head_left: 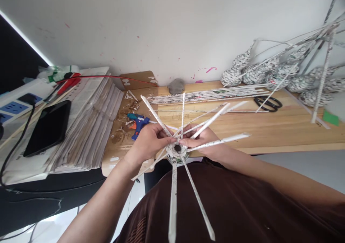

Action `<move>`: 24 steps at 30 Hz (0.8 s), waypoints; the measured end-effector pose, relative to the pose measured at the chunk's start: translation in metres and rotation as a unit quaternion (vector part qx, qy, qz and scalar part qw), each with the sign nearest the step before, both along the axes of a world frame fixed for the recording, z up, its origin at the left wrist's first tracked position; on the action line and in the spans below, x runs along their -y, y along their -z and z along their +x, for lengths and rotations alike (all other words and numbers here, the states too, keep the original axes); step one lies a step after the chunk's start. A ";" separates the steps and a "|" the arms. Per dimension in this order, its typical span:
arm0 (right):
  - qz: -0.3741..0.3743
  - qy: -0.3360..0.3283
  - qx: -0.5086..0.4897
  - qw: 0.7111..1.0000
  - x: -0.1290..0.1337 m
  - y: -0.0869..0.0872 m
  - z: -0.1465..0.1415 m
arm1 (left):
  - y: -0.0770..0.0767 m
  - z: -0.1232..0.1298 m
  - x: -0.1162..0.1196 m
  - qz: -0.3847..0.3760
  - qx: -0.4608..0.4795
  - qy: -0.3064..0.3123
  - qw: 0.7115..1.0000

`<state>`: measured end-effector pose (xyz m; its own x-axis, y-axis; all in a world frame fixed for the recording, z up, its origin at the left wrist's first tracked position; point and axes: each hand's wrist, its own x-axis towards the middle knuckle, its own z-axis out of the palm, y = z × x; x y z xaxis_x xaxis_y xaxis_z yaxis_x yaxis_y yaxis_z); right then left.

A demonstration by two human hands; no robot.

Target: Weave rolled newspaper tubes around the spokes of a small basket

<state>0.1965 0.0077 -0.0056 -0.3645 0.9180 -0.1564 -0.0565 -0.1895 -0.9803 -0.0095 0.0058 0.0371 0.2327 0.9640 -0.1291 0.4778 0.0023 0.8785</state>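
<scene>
A small round piece woven from rolled newspaper tubes (177, 157) is held close to my body, with a dark round opening facing up. Several long paper tubes (173, 203) fan out from it in all directions. My left hand (152, 140) grips its left rim, thumb on top near the opening. From the other side my right hand (201, 138) pinches the rim and the tubes, its thumb almost meeting the left one. The fingertips beneath are partly hidden. A blue glue gun (139, 123) lies just beyond my left hand.
Spare paper tubes (210, 95) lie along the back of the wooden table (291, 128), near black-handled scissors (268, 103). Several woven gourd shapes (231, 76) stand at the right. On the left are a newspaper stack (91, 128), a phone (48, 128) and a power strip (16, 108).
</scene>
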 end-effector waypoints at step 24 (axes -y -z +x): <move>0.069 0.028 -0.003 0.997 0.005 0.013 -0.007 | 0.031 0.011 0.016 0.014 0.098 -0.074 0.992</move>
